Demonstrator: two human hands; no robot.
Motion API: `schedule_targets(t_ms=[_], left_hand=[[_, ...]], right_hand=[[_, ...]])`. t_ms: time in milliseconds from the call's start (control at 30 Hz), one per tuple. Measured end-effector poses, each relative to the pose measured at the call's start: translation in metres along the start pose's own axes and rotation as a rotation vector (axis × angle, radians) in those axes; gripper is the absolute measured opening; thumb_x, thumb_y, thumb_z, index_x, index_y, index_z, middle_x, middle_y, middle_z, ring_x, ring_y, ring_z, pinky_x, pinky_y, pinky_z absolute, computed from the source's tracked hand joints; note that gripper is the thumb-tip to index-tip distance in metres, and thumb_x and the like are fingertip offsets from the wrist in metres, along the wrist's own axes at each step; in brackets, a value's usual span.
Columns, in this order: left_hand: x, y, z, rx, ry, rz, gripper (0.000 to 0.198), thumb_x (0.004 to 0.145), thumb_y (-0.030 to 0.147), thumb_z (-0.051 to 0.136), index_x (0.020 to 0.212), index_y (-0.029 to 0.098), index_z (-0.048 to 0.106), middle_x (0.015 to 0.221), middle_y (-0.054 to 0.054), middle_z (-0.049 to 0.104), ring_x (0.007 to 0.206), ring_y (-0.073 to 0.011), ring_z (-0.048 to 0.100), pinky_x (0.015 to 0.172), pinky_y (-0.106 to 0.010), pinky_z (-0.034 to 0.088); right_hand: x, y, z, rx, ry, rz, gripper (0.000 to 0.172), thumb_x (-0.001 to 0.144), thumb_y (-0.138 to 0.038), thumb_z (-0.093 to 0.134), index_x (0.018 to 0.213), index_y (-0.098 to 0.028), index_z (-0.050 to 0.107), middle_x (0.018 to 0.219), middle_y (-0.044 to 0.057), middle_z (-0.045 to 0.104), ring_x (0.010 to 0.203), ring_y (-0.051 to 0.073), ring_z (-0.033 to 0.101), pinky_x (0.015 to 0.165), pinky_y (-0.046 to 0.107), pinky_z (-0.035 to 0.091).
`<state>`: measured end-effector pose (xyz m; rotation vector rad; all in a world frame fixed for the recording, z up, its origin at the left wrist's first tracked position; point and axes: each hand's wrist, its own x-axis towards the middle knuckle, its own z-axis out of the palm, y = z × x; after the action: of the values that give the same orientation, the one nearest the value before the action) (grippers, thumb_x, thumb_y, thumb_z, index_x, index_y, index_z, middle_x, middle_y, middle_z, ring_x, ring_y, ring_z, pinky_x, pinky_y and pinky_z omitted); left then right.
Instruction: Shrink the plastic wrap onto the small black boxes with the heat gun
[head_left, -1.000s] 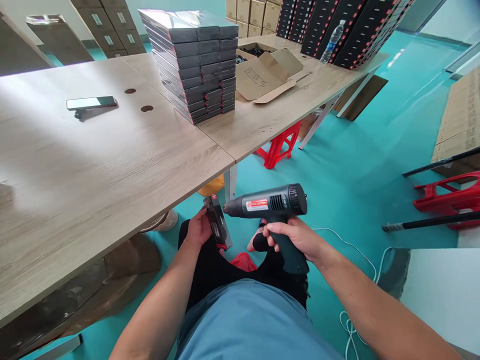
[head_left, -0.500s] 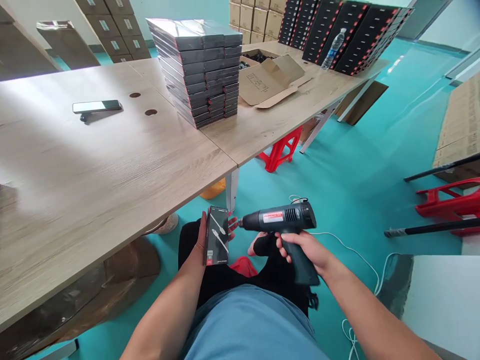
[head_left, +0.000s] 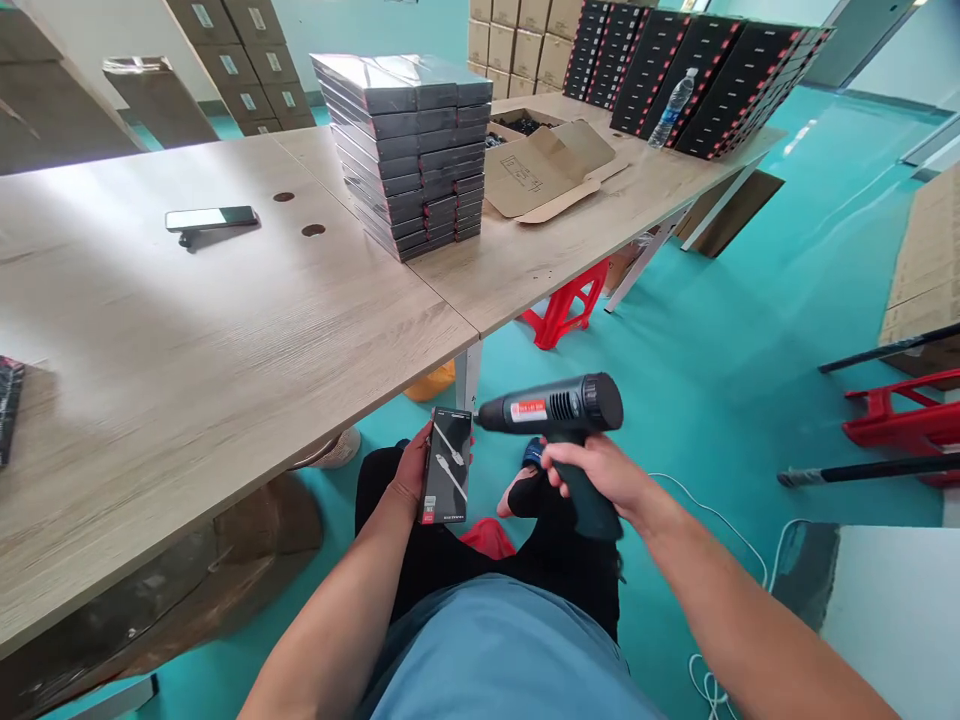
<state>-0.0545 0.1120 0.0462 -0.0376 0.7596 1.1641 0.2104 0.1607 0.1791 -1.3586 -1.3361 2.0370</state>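
Nozzle of the heat gun [head_left: 555, 410] has neared the box [head_left: 448, 465]. Left hand [head_left: 411, 475] clasps the box, right hand [head_left: 592, 470] grips the heat gun; heat is best swept evenly

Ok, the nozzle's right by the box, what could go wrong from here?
The heat gun nozzle sits close to the left hand gripping the box: fingers could get burned. Heat held on that top corner might scorch or warp the box. The white cord trails loose on the floor and could snag.
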Motion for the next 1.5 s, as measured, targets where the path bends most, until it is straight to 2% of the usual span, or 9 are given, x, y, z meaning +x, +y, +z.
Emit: schedule_targets(t_ms=[167,333,567,733,900,1067,1267,1433,1500], left_hand=[[0.005,-0.004,0.001,0.065,0.034,-0.038,0.053,0.092,0.053,0.052,0.113,0.007,0.069,0.091,-0.019,0.075,0.077,-0.0315,0.073,0.062,-0.040,0.059],[0.005,0.001,-0.005,0.061,0.011,0.000,0.051,0.091,0.052,0.055,0.114,0.008,0.068,0.091,-0.018,0.075,0.078,-0.0324,0.073,0.063,-0.041,0.059],[0.008,-0.002,-0.004,0.112,0.083,-0.038,0.053,0.091,0.053,0.054,0.112,0.008,0.070,0.085,-0.018,0.075,0.069,-0.0301,0.072,0.053,-0.037,0.055],[0.004,0.000,0.001,0.145,0.045,-0.047,0.054,0.091,0.054,0.054,0.115,0.009,0.069,0.090,-0.017,0.075,0.075,-0.0300,0.072,0.054,-0.036,0.055],[0.002,0.001,0.004,0.169,0.082,-0.042,0.057,0.093,0.056,0.048,0.113,0.007,0.070,0.082,-0.016,0.074,0.067,-0.0279,0.071,0.053,-0.036,0.055],[0.003,0.001,0.001,0.178,0.088,-0.034,0.053,0.093,0.053,0.050,0.115,0.008,0.069,0.086,-0.016,0.075,0.071,-0.0289,0.072,0.053,-0.035,0.055],[0.012,0.002,-0.010,0.063,0.043,0.013,0.048,0.092,0.050,0.054,0.116,0.011,0.068,0.090,-0.016,0.075,0.080,-0.0313,0.073,0.067,-0.041,0.059],[0.013,0.005,-0.013,-0.003,0.113,0.047,0.043,0.089,0.047,0.059,0.112,0.013,0.069,0.085,-0.013,0.075,0.078,-0.0306,0.074,0.070,-0.042,0.060],[0.012,0.006,-0.014,-0.052,0.105,0.080,0.043,0.088,0.048,0.060,0.111,0.012,0.068,0.086,-0.013,0.075,0.080,-0.0298,0.073,0.072,-0.041,0.060]], right_hand=[[0.007,0.001,0.017,0.130,-0.024,-0.031,0.023,0.080,-0.032,0.070,0.097,-0.017,0.070,0.079,0.005,0.070,0.064,0.015,0.063,0.051,0.024,0.055],[-0.003,0.010,0.000,0.319,0.139,-0.003,0.019,0.080,-0.030,0.070,0.093,-0.017,0.068,0.078,0.003,0.068,0.062,0.012,0.063,0.049,0.020,0.054],[0.000,0.007,0.015,0.217,0.038,0.012,0.018,0.079,-0.028,0.071,0.092,-0.016,0.071,0.079,0.005,0.070,0.060,0.014,0.064,0.048,0.023,0.055],[0.003,0.001,0.013,0.114,0.086,-0.003,0.013,0.082,-0.029,0.068,0.084,-0.016,0.069,0.065,0.002,0.065,0.054,0.013,0.061,0.046,0.022,0.053],[0.001,-0.003,0.017,0.079,0.042,-0.015,0.015,0.082,-0.030,0.067,0.092,-0.018,0.068,0.077,0.004,0.069,0.061,0.014,0.064,0.050,0.024,0.055],[0.002,-0.007,0.021,0.034,0.044,-0.009,0.015,0.083,-0.032,0.066,0.087,-0.017,0.068,0.068,0.003,0.067,0.057,0.015,0.063,0.049,0.025,0.054],[0.006,-0.009,0.014,-0.051,0.075,-0.018,0.014,0.082,-0.031,0.066,0.084,-0.017,0.068,0.065,0.002,0.068,0.054,0.014,0.061,0.049,0.025,0.052],[-0.015,-0.001,0.012,-0.206,-0.276,0.055,0.013,0.074,-0.026,0.071,0.085,-0.018,0.071,0.056,-0.001,0.064,0.054,0.017,0.061,0.049,0.027,0.052],[-0.021,0.003,0.009,-0.260,-0.299,0.081,0.016,0.073,-0.026,0.071,0.086,-0.018,0.071,0.057,-0.001,0.064,0.054,0.016,0.060,0.047,0.027,0.050]])
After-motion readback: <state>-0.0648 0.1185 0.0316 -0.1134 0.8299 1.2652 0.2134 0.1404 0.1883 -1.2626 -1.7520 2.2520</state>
